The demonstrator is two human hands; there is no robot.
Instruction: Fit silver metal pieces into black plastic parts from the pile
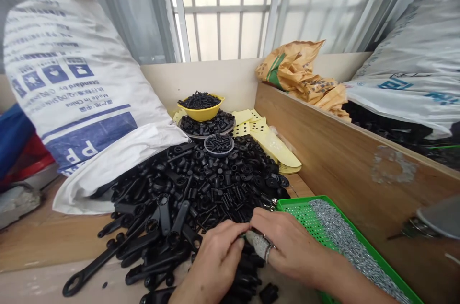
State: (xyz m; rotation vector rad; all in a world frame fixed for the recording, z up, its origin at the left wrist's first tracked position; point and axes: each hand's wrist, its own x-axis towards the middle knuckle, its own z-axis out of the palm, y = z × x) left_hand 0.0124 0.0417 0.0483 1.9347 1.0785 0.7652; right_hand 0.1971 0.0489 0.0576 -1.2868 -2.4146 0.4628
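Both hands meet at the near edge of a big heap of black plastic parts [201, 184], which holds long arms with ring ends, small collars and screws. My left hand [212, 261] has its fingers curled and pinched against something small that I cannot make out. My right hand [287, 241] is closed too, its fingertips touching the left hand's; a grey patterned piece shows under its thumb. Just right of it lies a green perforated tray [298, 208] filled with small silver metal parts [345, 241].
A large white woven sack [72, 83] spills the black parts from the left. Behind the heap stand a yellow bowl [201, 113], a plate and a small dish of black pieces, with yellow sheets [266, 136] beside them. A wooden partition [359, 160] runs along the right.
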